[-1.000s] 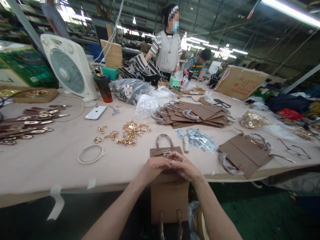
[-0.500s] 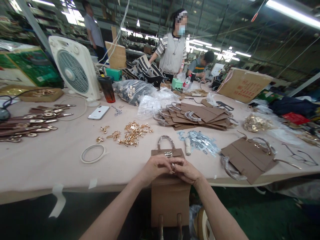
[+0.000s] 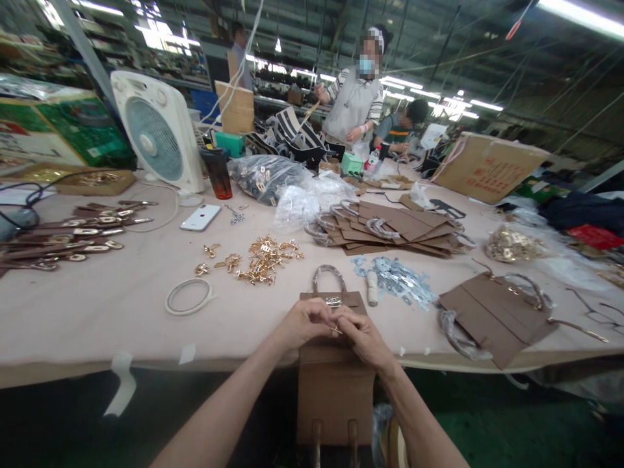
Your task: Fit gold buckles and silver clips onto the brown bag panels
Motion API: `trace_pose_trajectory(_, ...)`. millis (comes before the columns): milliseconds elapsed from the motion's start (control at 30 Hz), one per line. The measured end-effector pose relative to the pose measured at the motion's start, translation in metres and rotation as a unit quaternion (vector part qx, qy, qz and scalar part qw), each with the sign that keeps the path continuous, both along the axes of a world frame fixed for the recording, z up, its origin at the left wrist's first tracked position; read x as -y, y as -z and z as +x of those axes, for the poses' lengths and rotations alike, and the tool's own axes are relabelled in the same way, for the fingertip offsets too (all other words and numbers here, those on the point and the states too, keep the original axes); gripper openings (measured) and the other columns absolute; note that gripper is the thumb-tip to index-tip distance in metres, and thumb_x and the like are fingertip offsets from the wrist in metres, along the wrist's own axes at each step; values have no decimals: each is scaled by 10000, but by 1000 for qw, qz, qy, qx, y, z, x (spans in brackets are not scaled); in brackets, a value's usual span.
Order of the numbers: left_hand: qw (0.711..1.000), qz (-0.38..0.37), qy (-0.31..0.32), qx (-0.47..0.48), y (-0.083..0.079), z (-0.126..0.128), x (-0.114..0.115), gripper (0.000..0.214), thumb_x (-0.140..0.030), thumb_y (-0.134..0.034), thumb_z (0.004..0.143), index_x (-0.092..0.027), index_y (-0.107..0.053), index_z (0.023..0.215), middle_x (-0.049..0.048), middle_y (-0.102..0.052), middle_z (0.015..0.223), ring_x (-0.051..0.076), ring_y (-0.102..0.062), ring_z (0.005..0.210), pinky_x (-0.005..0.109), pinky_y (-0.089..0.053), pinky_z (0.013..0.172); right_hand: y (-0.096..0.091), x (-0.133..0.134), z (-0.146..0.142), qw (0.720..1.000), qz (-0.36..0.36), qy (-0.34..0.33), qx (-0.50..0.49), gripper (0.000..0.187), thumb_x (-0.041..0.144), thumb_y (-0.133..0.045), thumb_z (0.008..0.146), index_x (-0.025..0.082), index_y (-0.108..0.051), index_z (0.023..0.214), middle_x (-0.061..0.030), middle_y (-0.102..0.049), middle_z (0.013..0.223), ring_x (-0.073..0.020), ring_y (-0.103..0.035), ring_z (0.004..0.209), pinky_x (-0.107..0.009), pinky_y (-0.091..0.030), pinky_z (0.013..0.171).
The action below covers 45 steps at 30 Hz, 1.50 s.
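Note:
A brown bag panel (image 3: 335,390) with a wrapped handle (image 3: 328,277) and a metal clasp (image 3: 334,301) lies over the table's near edge, hanging down toward me. My left hand (image 3: 303,323) and my right hand (image 3: 364,337) meet on top of it just below the clasp. Both are closed in a pinch around a small gold-coloured fitting (image 3: 335,330) between the fingertips. A heap of gold metal fittings (image 3: 266,257) lies on the table beyond my left hand.
The beige table (image 3: 97,305) carries a tape ring (image 3: 188,304), silver plates (image 3: 397,276), stacked brown panels (image 3: 394,226), more panels (image 3: 492,315), a phone (image 3: 199,217), a cup (image 3: 219,173), a fan (image 3: 158,133), a cardboard box (image 3: 487,166). Two people (image 3: 358,97) work at the far side.
My hands have stayed together on the panel, fingers shifting slightly around the small fitting. The camera has shifted, so everything on the table sits further right in the picture. The standing person raised an arm.

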State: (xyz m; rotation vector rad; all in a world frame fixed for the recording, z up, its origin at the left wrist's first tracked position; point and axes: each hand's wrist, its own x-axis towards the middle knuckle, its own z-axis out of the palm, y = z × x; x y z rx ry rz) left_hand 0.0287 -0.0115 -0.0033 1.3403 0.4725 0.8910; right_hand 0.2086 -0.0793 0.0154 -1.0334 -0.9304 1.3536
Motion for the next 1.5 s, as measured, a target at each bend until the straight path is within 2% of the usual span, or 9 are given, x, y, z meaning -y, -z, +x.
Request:
trace_pose_trajectory(133, 998, 37, -50, -31, 5, 2, -2, 280, -342, -951, 675, -145, -754, 706, 46, -690, 844, 149, -663, 789, 264, -543, 747, -5, 5, -6, 985, 68, 6, 162, 170, 393, -750, 914, 253, -832, 962, -26, -681, 906, -155, -555, 720, -280, -425, 658)
trace_pose_trajectory(267, 992, 67, -92, -61, 5, 4, -1, 241, -299, -933, 689, -143, -761, 755, 55, -703, 890, 159, -683, 821, 267, -569, 764, -1, 7, -13, 981, 70, 61, 172, 199, 423, -737, 922, 250, -825, 970, -23, -675, 888, -146, -528, 682, -276, -395, 624)
trace_pose_trajectory(400, 994, 10, -85, -66, 2, 4, 1, 356, -276, -931, 677, -141, -712, 922, 52, -730, 939, 164, -727, 789, 286, -605, 753, 6, 3, -16, 984, 57, 86, 148, 243, 459, -747, 910, 227, -818, 912, -16, -675, 840, -135, -502, 657, -267, -380, 602)
trace_pose_trajectory(633, 999, -32, 12, -10, -2, 3, 3, 541, -247, -927, 707, -143, -658, 1165, 68, -753, 956, 182, -767, 828, 315, -625, 832, 13, -3, -21, 986, -71, 108, -107, 328, 454, -891, 766, 165, -794, 888, -7, -654, 700, -94, -495, 603, -198, -390, 510)
trace_pose_trajectory(800, 997, 70, -10, -26, -1, 0, 0, 479, -281, -894, 766, -191, -741, 1211, 141, -649, 1340, 228, -729, 1064, 359, -605, 944, 10, -1, -21, 944, -135, 64, -294, 163, 236, -819, 855, 140, -745, 964, -46, -712, 843, -49, -519, 581, -100, -440, 437)
trace_pose_trajectory(1000, 989, 141, 16, -37, -9, -1, -1, 348, -331, -819, 868, -225, -790, 1199, 129, -666, 1325, 239, -679, 1156, 386, -536, 1056, 6, 4, -20, 894, -191, 86, -396, 130, 75, -736, 878, 135, -683, 980, -8, -659, 798, -4, -504, 520, -25, -401, 391)
trace_pose_trajectory(1100, 989, 142, 9, -41, -9, 0, -1, 291, -359, -789, 897, -221, -810, 1152, 124, -695, 1274, 245, -663, 1188, 387, -505, 1094, 6, 5, -22, 905, -189, 104, -367, 221, 69, -808, 806, 140, -688, 978, 13, -633, 767, 0, -491, 515, -20, -389, 386)
trace_pose_trajectory(1267, 988, 147, -26, -45, -7, -1, -4, 261, -382, -724, 947, -186, -817, 1091, 120, -751, 1168, 235, -674, 1144, 372, -509, 1066, 7, 8, -35, 955, -147, 103, -237, 313, 275, -907, 758, 159, -713, 974, 14, -625, 771, -18, -475, 540, -62, -361, 397)
trace_pose_trajectory(1500, 993, 85, -47, -65, -7, -3, 0, 304, -383, -744, 925, -134, -796, 1092, 99, -783, 996, 159, -701, 786, 257, -562, 753, 18, 18, -40, 969, 40, 237, 49, 278, 439, -784, 881, 215, -690, 1015, 45, -576, 670, -91, -477, 571, -196, -413, 517)
